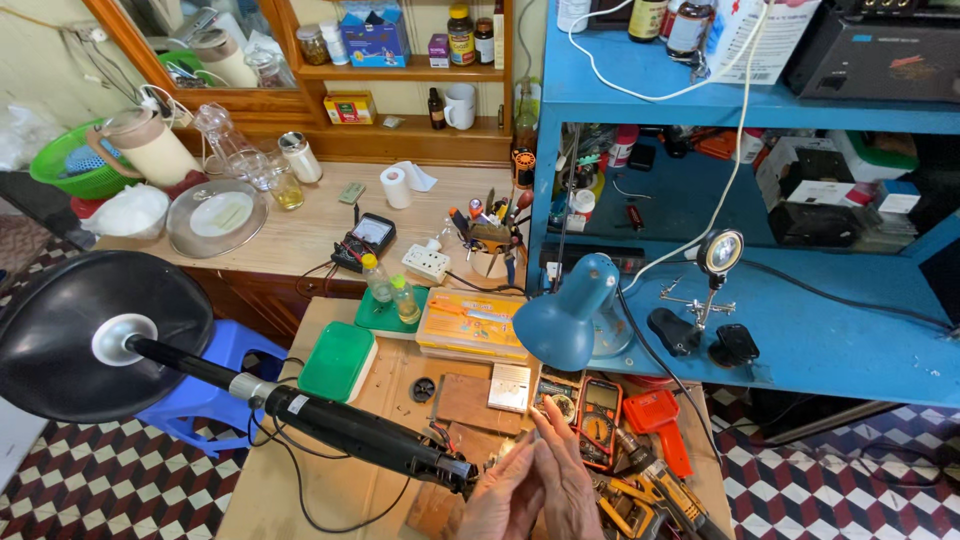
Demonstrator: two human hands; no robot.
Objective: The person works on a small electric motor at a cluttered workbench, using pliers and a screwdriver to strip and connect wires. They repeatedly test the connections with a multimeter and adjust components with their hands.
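Both hands seemingly at black pole's end

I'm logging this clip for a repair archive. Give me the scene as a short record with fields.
setting: wooden workbench beside blue shelves
left hand: pressed against the right hand, at the end of the black pole
right hand: fingers up, beside the multimeter
held item: too hidden to tell
black pole: with a round dish, lies across the bench
nearby: blue lamp, green box
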